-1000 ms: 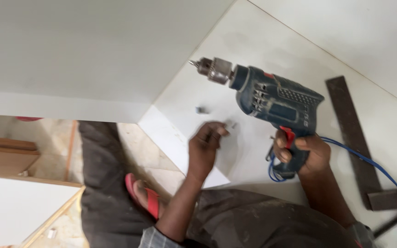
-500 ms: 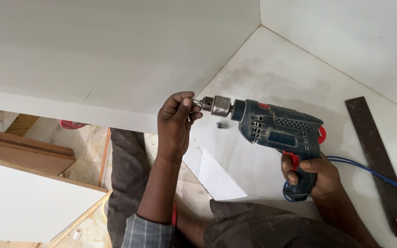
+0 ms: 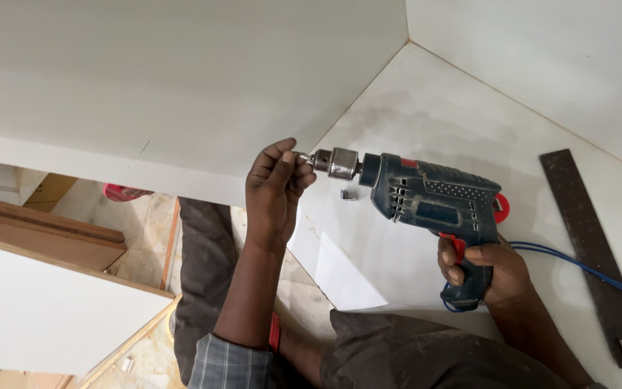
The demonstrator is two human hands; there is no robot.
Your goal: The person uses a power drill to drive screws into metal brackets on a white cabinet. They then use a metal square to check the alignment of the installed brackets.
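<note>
Head view is showing me the blue corded drill (image 3: 433, 205) lying over the white panel (image 3: 426, 130), its metal chuck (image 3: 336, 163) pointing left; my right hand (image 3: 487, 270) is clamping its grip, and my left hand (image 3: 275, 189) is pinching fingers together on something small at the chuck's mouth. I am judging that seating it straight matters; a small metal piece (image 3: 349, 194) is lying just below the chuck.

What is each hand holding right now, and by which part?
Right hand grips the blue drill by its handle. Left hand fingers pinch a small metal piece at the chuck tip.
</note>
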